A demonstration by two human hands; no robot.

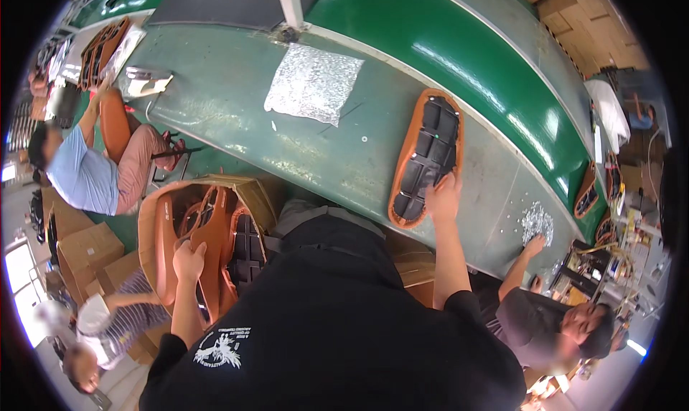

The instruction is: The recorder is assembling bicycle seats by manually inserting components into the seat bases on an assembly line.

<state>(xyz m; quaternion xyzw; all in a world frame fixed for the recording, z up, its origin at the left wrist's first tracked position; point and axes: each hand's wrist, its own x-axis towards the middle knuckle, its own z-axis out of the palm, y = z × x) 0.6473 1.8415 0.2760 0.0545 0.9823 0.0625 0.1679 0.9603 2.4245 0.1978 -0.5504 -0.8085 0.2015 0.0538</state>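
A long brown panel with a black ribbed back [435, 134] lies back-side up on the green table. My right hand [443, 198] has its fingers closed at the near right edge of it. To my left, a cardboard box [269, 199] holds several smooth brown molded panels [166, 231], one showing a black ribbed back. My left hand [189, 260] reaches into this box, its fingers curled on the top of one brown panel. Its fingertips are partly hidden.
A silver bubble-wrap sheet [314, 84] and a small ring [364, 139] lie on the worktable [237, 124]. Beyond runs a green conveyor belt [459, 48]. At right, a co-worker's hand [535, 246] touches a pile of small shiny parts [537, 221]. Another person [86, 170] sits at left.
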